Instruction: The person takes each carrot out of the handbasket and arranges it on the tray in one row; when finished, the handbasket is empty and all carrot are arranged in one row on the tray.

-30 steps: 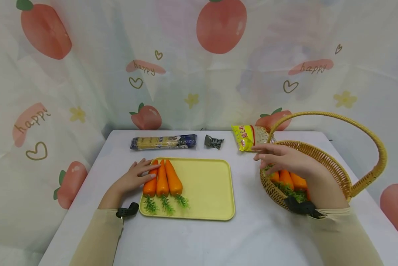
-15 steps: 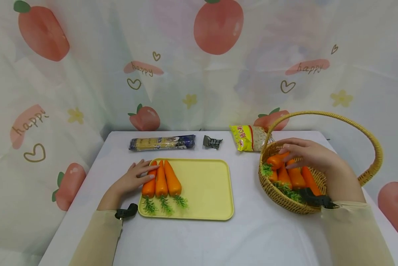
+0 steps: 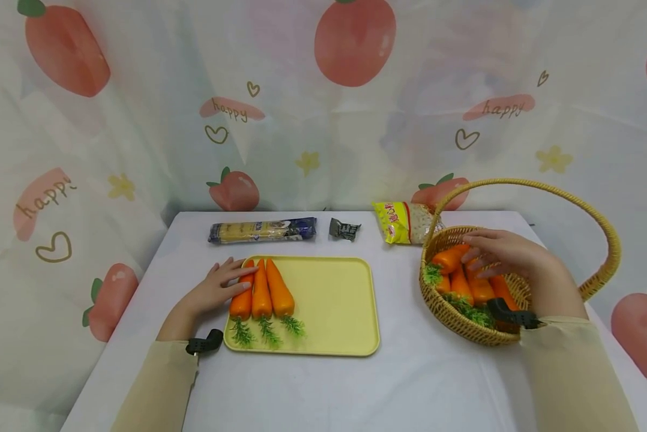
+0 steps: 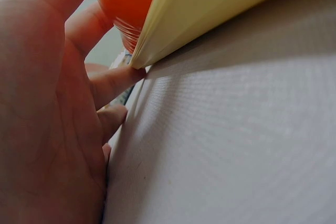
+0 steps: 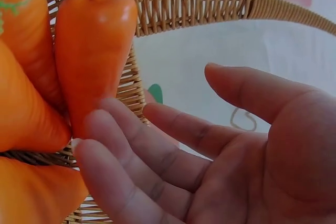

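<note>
Three orange carrots with green tops lie side by side on the left part of a yellow tray [image 3: 329, 300]; the rightmost carrot [image 3: 280, 294] is fully uncovered. My left hand [image 3: 212, 292] rests at the tray's left edge, its straight fingers reaching over the leftmost carrot [image 3: 240, 305]. In the left wrist view, fingertips touch the underside of the tray corner [image 4: 184, 19]. On the right, a wicker basket [image 3: 442, 313] holds several more carrots [image 3: 480, 288]. My right hand [image 3: 509, 255] hovers over it, palm toward the carrots, fingers loosely spread beside one carrot [image 5: 94, 40] and holding nothing.
Behind the tray lie a long pack of noodles [image 3: 261, 231] and a small dark wrapped packet [image 3: 344, 229]. A yellow-ended bag [image 3: 396, 223] stands behind the basket. The basket's tall handle [image 3: 607, 264] arches at the right. A printed curtain [image 3: 312, 120] encloses the table.
My right hand has moved right from over the basket's left side, uncovering the carrots there. The left hand and tray have stayed put.
</note>
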Demonstrator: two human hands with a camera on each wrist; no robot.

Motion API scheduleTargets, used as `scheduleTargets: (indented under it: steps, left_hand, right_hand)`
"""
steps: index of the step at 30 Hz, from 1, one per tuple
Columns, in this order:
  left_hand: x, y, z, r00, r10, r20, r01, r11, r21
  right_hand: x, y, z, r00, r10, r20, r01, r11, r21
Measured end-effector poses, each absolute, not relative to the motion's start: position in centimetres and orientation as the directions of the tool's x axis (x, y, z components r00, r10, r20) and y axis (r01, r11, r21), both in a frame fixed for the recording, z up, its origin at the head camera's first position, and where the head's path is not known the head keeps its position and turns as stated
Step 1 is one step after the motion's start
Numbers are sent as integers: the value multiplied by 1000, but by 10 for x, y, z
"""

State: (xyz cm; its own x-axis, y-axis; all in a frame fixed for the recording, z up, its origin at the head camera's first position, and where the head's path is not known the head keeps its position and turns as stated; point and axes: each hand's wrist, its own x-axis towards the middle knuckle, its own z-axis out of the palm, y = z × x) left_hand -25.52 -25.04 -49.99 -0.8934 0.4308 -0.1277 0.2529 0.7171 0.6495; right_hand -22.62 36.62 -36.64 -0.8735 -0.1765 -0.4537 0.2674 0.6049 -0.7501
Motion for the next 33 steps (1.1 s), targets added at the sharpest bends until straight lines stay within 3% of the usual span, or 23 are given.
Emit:
scheduleTargets:
  steps: [18, 25, 33]
  left_hand:
    - [-254, -251, -498, -897, 425, -122, 252, 719, 647]
    - [-254, -250, -498, -897, 422, -132, 243, 720, 650]
    - [-253, -250, -497, -897, 430, -108, 262, 712, 652]
  right_hand:
    - [-248, 372, -365, -793, -189, -580, 355, 630, -691]
    - [-255, 377, -373, -743, -235, -627, 415, 573, -707]
    - [-258, 379, -391, -752, -288, -592, 381, 543, -748]
